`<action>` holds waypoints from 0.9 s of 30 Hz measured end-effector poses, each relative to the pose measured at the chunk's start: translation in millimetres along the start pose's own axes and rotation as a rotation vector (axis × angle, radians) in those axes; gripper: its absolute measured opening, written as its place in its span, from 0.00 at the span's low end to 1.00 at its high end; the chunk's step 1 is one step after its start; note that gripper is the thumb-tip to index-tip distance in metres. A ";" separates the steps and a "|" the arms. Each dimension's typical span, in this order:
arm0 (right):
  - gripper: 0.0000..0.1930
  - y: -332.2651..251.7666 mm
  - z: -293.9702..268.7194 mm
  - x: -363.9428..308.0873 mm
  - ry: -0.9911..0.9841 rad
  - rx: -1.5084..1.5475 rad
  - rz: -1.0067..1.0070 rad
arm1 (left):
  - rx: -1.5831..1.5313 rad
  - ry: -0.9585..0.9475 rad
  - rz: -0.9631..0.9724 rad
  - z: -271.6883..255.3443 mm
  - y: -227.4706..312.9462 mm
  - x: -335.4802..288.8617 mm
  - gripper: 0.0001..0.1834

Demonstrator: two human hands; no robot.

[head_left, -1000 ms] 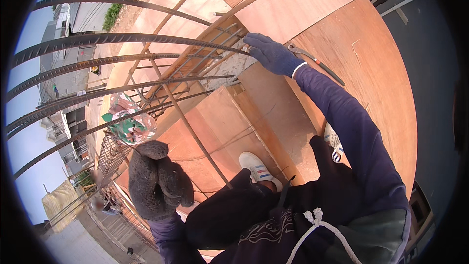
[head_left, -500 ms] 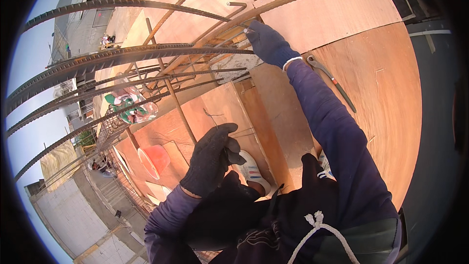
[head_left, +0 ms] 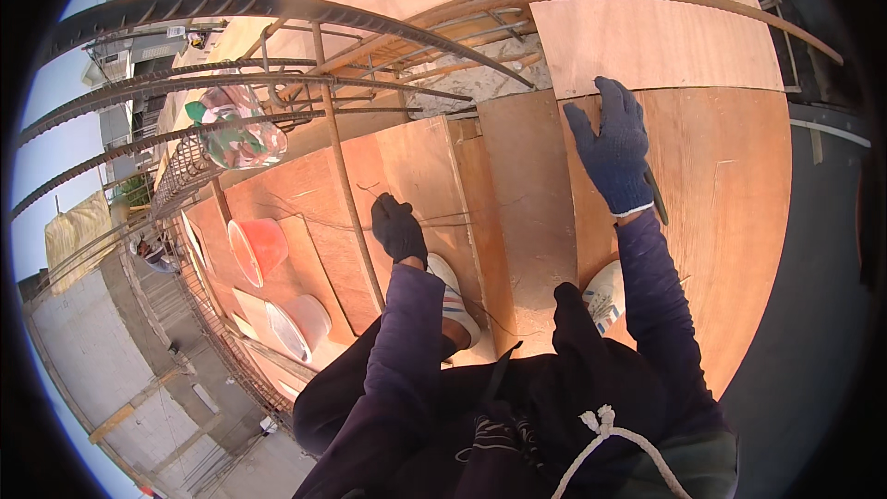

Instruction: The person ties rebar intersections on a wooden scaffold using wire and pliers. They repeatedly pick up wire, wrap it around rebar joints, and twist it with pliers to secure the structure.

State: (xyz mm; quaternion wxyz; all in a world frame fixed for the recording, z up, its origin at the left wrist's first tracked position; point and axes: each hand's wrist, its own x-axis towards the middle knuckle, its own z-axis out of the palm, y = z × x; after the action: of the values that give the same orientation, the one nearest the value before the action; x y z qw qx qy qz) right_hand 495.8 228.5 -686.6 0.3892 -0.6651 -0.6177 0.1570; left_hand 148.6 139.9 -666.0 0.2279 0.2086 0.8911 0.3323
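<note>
My left hand (head_left: 400, 229), in a dark knit glove, is closed around thin tie wire (head_left: 369, 188). A bent end of the wire sticks up past the fingers, and fine strands run out to either side over the plywood. My right hand (head_left: 612, 150), gloved in blue, is held over the plywood (head_left: 721, 157) at the right with its fingers spread. Beside its wrist shows the dark handle of a pincer-like tool (head_left: 658, 199). The hand hides the rest of that tool, so whether they touch is unclear.
Ribbed rebars (head_left: 277, 7) reach in from the left, crossing an upright rod (head_left: 337, 129). An orange bucket (head_left: 263, 249) and a whitish bucket (head_left: 303, 323) lie at the left. A clear bag (head_left: 242, 134) with green contents hangs among the bars. A concrete-bottomed gap (head_left: 480, 72) lies ahead.
My right hand has drawn back from the rebars and opened above the tool. My left hand has moved up, with wire showing in it. The view has shifted, bringing the whitish bucket into sight.
</note>
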 end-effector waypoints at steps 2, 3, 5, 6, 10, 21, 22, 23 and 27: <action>0.32 9.0 -43.9 -37.3 -0.105 -0.267 0.104 | -0.026 0.099 -0.017 -6.9 -25.3 15.0 0.23; 0.34 14.4 -60.3 -54.9 -0.145 -0.407 0.135 | 0.114 0.217 -0.049 -5.4 -35.0 18.7 0.29; 0.36 25.6 -83.1 -87.0 -0.291 -0.411 0.281 | 0.260 0.212 -0.116 -5.0 -47.0 19.1 0.35; 0.36 30.9 -85.9 -98.1 -0.303 -0.430 0.274 | 0.373 0.236 -0.153 -2.9 -49.9 16.0 0.38; 0.36 44.1 -77.0 -118.3 -0.310 -0.462 0.279 | 0.533 0.230 -0.196 9.6 -47.1 -10.4 0.48; 0.19 16.5 -72.0 -94.4 -0.308 0.459 0.779 | 0.273 -0.261 0.656 64.2 25.9 -100.9 0.35; 0.20 8.9 -70.2 -93.2 -0.397 0.523 0.818 | 0.124 -0.449 0.507 77.4 34.0 -105.8 0.32; 0.20 2.1 -68.4 -90.3 -0.498 0.593 0.874 | -0.055 -0.622 0.395 91.1 41.9 -107.7 0.30; 0.21 -27.4 -38.4 -78.2 -0.694 0.897 0.956 | -0.297 -0.971 0.136 141.6 68.3 -97.0 0.22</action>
State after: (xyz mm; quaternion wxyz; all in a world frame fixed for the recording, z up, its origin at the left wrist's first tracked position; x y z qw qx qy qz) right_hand 488.4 140.5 -663.5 0.2951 -0.5505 -0.2247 0.7479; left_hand 319.2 206.8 -688.8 0.6204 0.3619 0.6102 0.3344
